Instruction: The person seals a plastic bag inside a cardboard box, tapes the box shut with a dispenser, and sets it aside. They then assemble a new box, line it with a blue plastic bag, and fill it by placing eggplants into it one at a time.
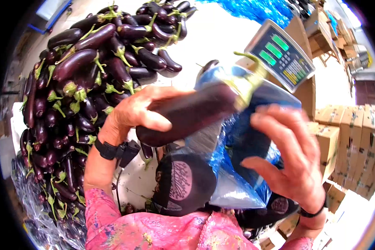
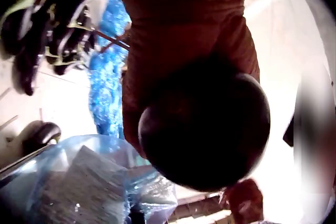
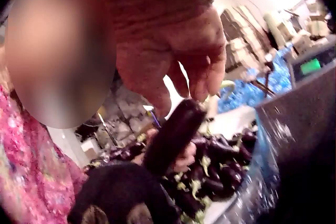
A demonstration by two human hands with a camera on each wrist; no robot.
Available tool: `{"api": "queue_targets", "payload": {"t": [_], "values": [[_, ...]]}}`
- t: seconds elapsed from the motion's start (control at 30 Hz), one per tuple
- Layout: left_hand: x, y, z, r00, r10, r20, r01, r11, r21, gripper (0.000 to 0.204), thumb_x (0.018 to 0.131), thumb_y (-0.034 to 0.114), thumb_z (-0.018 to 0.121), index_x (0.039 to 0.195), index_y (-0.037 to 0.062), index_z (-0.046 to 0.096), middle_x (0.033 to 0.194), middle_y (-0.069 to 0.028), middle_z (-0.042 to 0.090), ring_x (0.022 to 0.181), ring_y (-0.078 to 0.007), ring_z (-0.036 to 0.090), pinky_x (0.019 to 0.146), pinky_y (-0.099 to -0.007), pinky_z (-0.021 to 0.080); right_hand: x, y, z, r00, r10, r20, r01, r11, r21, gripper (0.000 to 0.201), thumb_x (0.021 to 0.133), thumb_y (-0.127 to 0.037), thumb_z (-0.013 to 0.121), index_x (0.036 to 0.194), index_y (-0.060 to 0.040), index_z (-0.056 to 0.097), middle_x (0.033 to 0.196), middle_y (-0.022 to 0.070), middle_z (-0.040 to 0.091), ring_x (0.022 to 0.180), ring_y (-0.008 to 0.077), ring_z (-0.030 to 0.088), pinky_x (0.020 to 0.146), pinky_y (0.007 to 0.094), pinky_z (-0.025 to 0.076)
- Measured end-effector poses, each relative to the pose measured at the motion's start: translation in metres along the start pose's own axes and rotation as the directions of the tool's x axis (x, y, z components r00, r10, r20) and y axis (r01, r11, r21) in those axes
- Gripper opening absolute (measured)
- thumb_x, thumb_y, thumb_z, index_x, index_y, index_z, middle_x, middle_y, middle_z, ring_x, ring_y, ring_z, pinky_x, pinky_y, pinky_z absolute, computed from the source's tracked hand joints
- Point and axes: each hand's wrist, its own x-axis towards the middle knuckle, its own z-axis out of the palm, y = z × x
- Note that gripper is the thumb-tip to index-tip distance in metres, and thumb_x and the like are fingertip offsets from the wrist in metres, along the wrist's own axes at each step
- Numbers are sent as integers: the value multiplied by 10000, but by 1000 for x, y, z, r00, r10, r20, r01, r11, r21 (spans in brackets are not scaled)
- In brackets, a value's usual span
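A dark purple eggplant [image 1: 193, 110] with a green stem is held in my left hand [image 1: 131, 110], fingers behind it and thumb along its near side. The stem end points up and to the right, over a blue plastic bag [image 1: 239, 187]. My right hand [image 1: 287, 154] is beside that stem end, above the bag, its fingers and thumb spread apart and holding nothing. In the left wrist view, the round end of the eggplant [image 2: 210, 134] fills the middle and hides the fingertips. The right wrist view shows the eggplant [image 3: 176, 134] beyond my right hand [image 3: 173, 40].
A large heap of eggplants [image 1: 91, 71] covers the table's left side. At the back right stands a scale display [image 1: 281, 54] with green digits. Stacked cardboard boxes [image 1: 350, 141] stand farther right, and blue plastic film [image 1: 254, 10] lies at the back.
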Motion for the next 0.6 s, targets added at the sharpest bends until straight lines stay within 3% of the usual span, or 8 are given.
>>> {"api": "queue_targets", "payload": {"t": [0.17,0.2,0.23,0.4,0.47,0.5,0.57,0.6], "values": [[68,62,48,873,-53,485,-220,845,487,629,696,290,832,1177,-55,619,1069,-151,696,959,-233,679,833,-344,535,-4,-4,-7,850,253,463,-313,948,57,911,686,-288,854,1430,-8,411,1095,241,664,1011,425,654,892,478,512],[74,53,47,893,40,449,-243,882,404,542,765,262,798,1176,-43,620,1056,-126,705,971,-205,673,853,-334,531,-5,-2,-8,723,375,580,-505,860,75,859,703,-271,838,1402,4,421,1016,250,685,963,441,668,846,489,527],[77,50,46,949,46,313,-150,935,320,497,814,243,758,1204,-32,618,1066,-120,704,979,-193,669,873,-327,526,-11,4,-2,791,325,519,-453,881,139,811,720,-303,818,1364,10,436,907,249,694,853,456,687,775,499,532],[85,-45,12,919,132,-371,-86,987,138,373,950,216,621,1248,-8,620,1070,-93,697,979,-159,657,873,-299,517,-62,20,19,289,708,644,-948,118,296,704,807,-395,795,1284,33,503,881,107,631,734,195,634,665,312,509],[75,-88,-1,903,-81,-421,130,988,88,360,951,207,614,1231,-21,624,1071,-82,697,959,-146,656,837,-287,518,-61,20,22,220,745,630,-936,-22,352,685,844,-432,757,1374,-55,540,1265,148,558,1170,211,573,968,293,455],[70,-114,-4,888,-120,-444,162,985,58,357,950,199,611,1225,-28,625,1070,-84,696,948,-141,656,826,-286,518,-89,42,36,549,618,563,-836,392,385,736,845,-437,751,1411,-40,500,1326,165,524,1189,240,567,990,299,446],[64,-163,-6,863,-163,-478,186,982,1,341,941,182,612,1201,-38,636,1037,-77,697,903,-137,656,793,-282,522,-111,75,79,664,585,465,-748,530,400,777,851,-442,740,1417,1,444,1242,161,524,1105,247,573,932,311,458],[63,-177,-2,829,-202,-521,226,974,-19,303,925,171,621,1146,-32,665,979,-67,707,866,-136,656,774,-277,524,-95,72,104,478,760,439,-856,293,425,769,857,-441,734,1387,26,430,1096,140,557,1003,226,585,852,317,480]]}}
